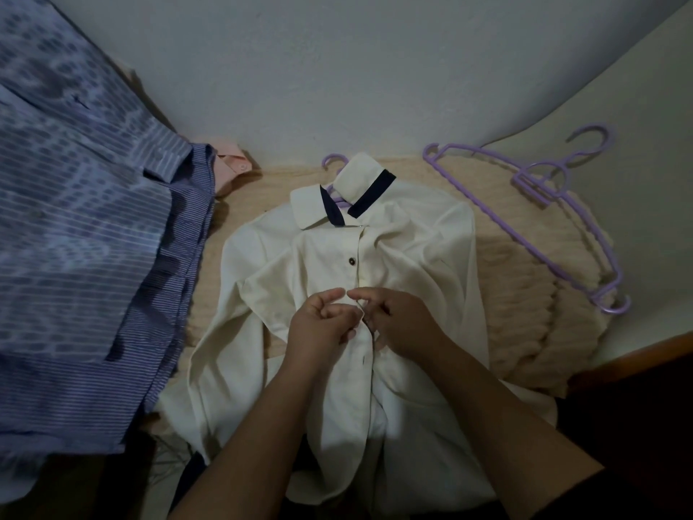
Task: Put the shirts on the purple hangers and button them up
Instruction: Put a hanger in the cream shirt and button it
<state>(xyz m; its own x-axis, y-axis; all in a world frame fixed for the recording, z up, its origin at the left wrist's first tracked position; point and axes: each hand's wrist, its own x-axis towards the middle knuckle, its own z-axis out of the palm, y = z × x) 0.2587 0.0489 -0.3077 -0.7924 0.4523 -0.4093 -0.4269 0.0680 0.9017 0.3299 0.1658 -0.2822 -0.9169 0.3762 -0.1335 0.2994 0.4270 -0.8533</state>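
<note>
Buttoning in progress on a cream shirt [322, 264] laid front-up on a beige blanket [525, 279]. The shirt already sits on a purple hanger, of which only the hook [333, 161] and a short stretch inside the dark-trimmed collar [339, 198] show. One dark button [351, 261] on the upper placket appears fastened.

Both hands meet at the placket just below that button. The left hand [318, 324] has its fingers curled and pinches the left edge of the front; the right hand [397, 320] has its fingers curled and pinches the opposing edge, with thumb tips nearly touching above the seam. Whether a button is already partway through its hole cannot be told, since the fingers cover that spot.

Step in hand, by judgement: closing the second visible button of this shirt. Below the hands the placket looks open, with a buttonhole [363, 357] visible, so several closures probably remain. The next move calls for holding the hole edge taut, passing the button through, then shifting both grips down the seam to the next pair while keeping the two fronts aligned.

A spare hanger [555, 234] lies on the blanket to the right, well apart from the hands. A blue striped shirt [93, 257] lies at left, with a pink collar [234, 165] showing behind it; neither can be seen on a hanger.
</note>
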